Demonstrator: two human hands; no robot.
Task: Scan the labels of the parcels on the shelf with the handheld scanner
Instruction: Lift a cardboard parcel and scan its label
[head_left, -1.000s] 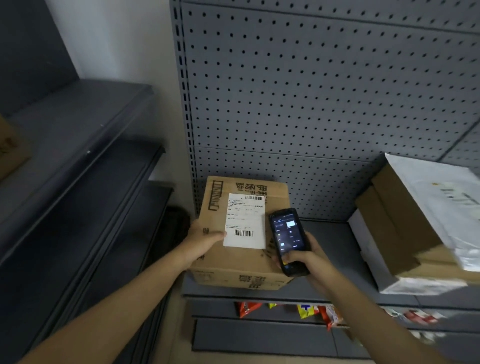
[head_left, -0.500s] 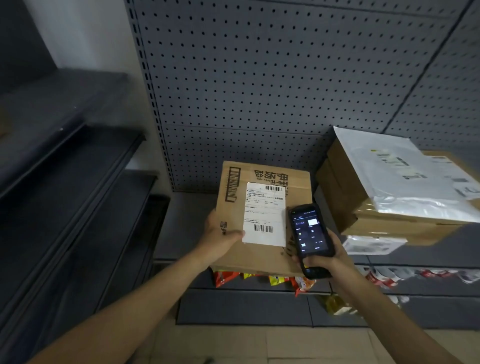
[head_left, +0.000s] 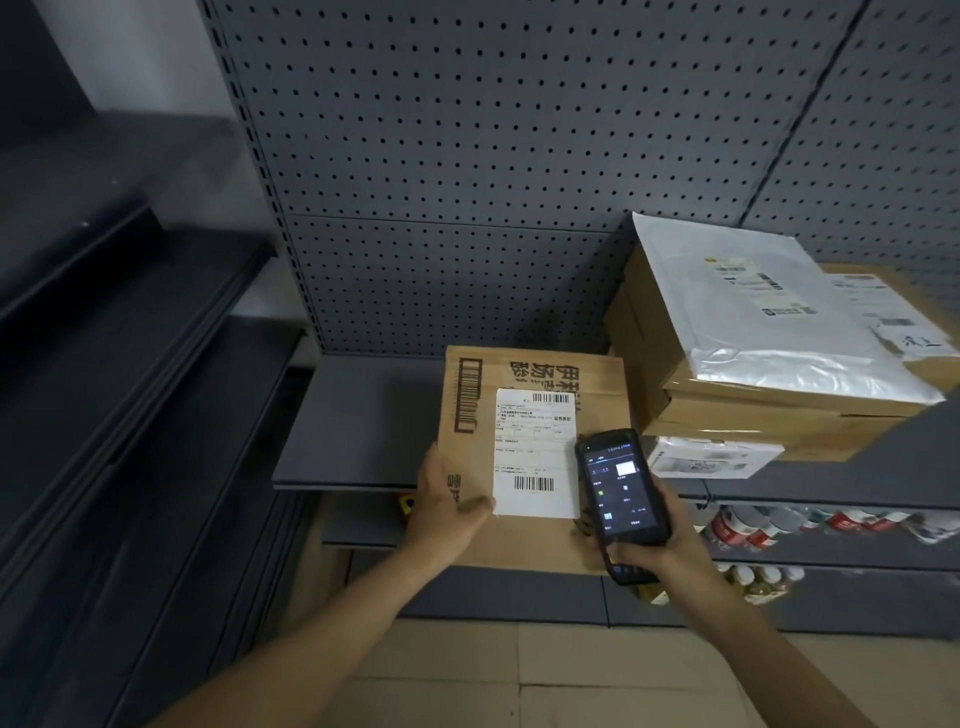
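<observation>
A brown cardboard box (head_left: 530, 371) with a white shipping label (head_left: 535, 452) lies tilted over the front edge of the grey shelf (head_left: 363, 415). My left hand (head_left: 447, 512) grips its left front edge, thumb lying on top beside the label. A black handheld scanner (head_left: 621, 493) with a lit screen hovers over the box's right side, just right of the label, and my right hand (head_left: 662, 551) holds it from below. Close to the right stands a stack of brown parcels (head_left: 753, 415) topped by a white plastic mailer (head_left: 753, 312) with its own label.
A grey pegboard panel (head_left: 467, 156) backs the shelf. Dark shelves (head_left: 130, 364) run along the left. Packaged snacks and bottles (head_left: 753, 525) fill the lower shelf at right. A flat white parcel (head_left: 706, 460) sits under the stack. Tiled floor (head_left: 519, 675) shows below.
The box has moved right along the shelf, ending close to the parcel stack and overhanging the shelf edge. My left hand keeps its hold on it, and the scanner stays beside the label.
</observation>
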